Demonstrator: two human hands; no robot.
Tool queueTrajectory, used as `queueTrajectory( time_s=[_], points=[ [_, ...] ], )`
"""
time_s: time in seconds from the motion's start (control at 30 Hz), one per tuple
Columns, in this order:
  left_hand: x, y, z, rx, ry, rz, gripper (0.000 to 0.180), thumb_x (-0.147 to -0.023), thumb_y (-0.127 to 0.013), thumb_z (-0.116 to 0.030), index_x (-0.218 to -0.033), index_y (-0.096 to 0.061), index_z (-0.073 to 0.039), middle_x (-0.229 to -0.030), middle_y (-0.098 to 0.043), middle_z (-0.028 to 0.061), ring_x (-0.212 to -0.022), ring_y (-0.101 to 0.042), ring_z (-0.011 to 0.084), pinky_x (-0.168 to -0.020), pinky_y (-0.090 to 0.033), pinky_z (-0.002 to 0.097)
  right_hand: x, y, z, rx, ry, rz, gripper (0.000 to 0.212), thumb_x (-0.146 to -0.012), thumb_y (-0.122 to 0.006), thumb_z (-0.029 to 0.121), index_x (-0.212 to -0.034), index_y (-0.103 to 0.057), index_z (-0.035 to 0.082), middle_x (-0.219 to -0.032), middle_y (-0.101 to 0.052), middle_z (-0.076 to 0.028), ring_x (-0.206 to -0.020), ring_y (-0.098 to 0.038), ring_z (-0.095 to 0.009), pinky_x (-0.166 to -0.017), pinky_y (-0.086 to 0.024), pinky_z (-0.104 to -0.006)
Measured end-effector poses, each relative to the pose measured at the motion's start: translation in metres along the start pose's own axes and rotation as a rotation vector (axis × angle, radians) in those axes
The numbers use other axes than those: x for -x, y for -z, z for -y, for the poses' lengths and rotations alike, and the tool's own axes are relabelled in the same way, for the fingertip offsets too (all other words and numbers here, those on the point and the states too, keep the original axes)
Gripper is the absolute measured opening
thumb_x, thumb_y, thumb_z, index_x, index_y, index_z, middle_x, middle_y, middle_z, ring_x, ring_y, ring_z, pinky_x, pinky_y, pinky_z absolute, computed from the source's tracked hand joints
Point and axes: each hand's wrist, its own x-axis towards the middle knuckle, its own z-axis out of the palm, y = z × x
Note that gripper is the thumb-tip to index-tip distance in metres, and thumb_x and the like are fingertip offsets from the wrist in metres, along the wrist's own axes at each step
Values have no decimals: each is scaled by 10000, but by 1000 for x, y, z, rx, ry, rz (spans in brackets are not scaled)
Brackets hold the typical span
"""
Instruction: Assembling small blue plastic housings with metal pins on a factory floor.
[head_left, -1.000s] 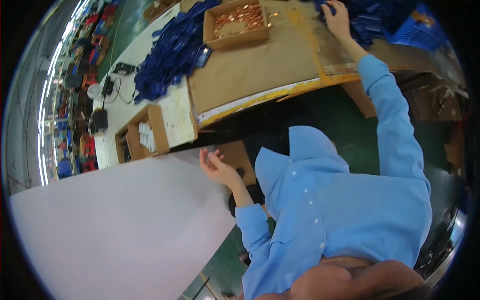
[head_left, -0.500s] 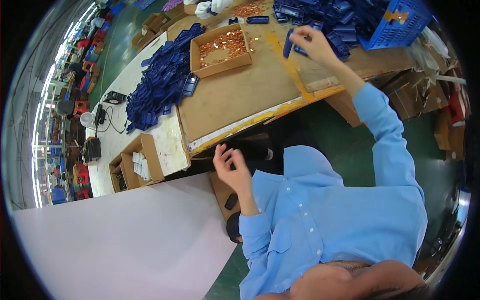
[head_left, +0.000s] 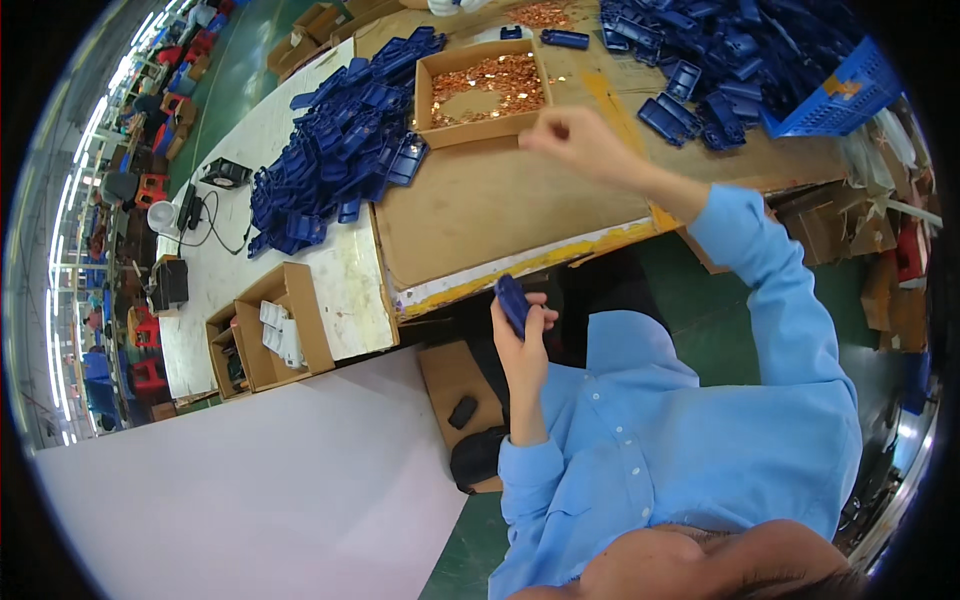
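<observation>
In front of my body, past the table's near edge, my left hand [head_left: 522, 345] is wrapped round a dark blue plastic housing [head_left: 512, 303]. My right hand [head_left: 580, 145] hovers over the brown board, just right of a shallow cardboard tray [head_left: 478, 133] with small copper-coloured metal pieces [head_left: 500, 80] in it. Motion blurs the right fingers; they look curled, but whether anything is between them cannot be made out. Left of the tray lies a big heap of blue plastic housings [head_left: 335, 150]. A second heap [head_left: 700, 60] sits at the far right.
A blue plastic crate [head_left: 845, 95] leans over at the right. Boxes with white pieces [head_left: 283, 335], a black device [head_left: 226, 173] and a cable lie on the left table. A white-gloved hand [head_left: 455, 5] of another person shows at the top. A white panel [head_left: 250, 480] fills the lower left.
The blue housing has passed from my right hand to my left, which was empty before. My right hand has swung left and nearer, from the right-hand heap toward the copper tray.
</observation>
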Motion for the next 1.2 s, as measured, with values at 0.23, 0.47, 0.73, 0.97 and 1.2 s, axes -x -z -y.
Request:
queueTrajectory(
  time_s=[0.23, 0.47, 0.73, 0.97, 1.2],
  points=[
    [17, 10, 10, 233, 192, -57, 367, -953, -560, -129, -1282, -468, 6, -1043, -647, 132, -815, -640, 173, -751, -517, 296, -149, -12, -58, 591, 33, 96, 292, -829, -683, 290, -713, -587, 41, -702, -629, -142, -714, -641, -298, -641, -488, -424],
    [20, 25, 17, 254, 194, -148, 362, -964, -536, -103, -1297, -466, 20, -1031, -652, 136, -821, -628, 166, -742, -508, 281, -190, -41, -105, 1205, 447, 295, 134, -815, -591, 115, -862, -702, 55, -942, -706, -112, -917, -684, -290, -742, -565, -419],
    [21, 39, 26, 245, 216, -225, 397, -950, -545, -107, -1320, -459, 7, -1013, -661, 159, -757, -640, 189, -701, -521, 300, -185, -57, -104, 1344, 512, 265, 117, -776, -614, 172, -746, -717, 124, -822, -700, -52, -859, -681, -235, -735, -524, -369],
    [26, 42, 35, 224, 222, -210, 383, -952, -550, -130, -1304, -464, -7, -1017, -667, 167, -738, -650, 198, -688, -525, 301, -179, -75, -87, 1331, 371, 290, 149, -822, -594, 181, -771, -726, 133, -852, -712, -54, -870, -668, -227, -717, -489, -380],
    [31, 43, 29, 196, 243, -229, 368, -958, -542, -139, -1296, -467, -14, -1017, -669, 159, -742, -650, 193, -692, -523, 305, -181, -82, -80, 1094, 260, 262, 135, -814, -612, 122, -851, -732, 70, -917, -726, -115, -876, -708, -290, -722, -563, -427]
  ],
)
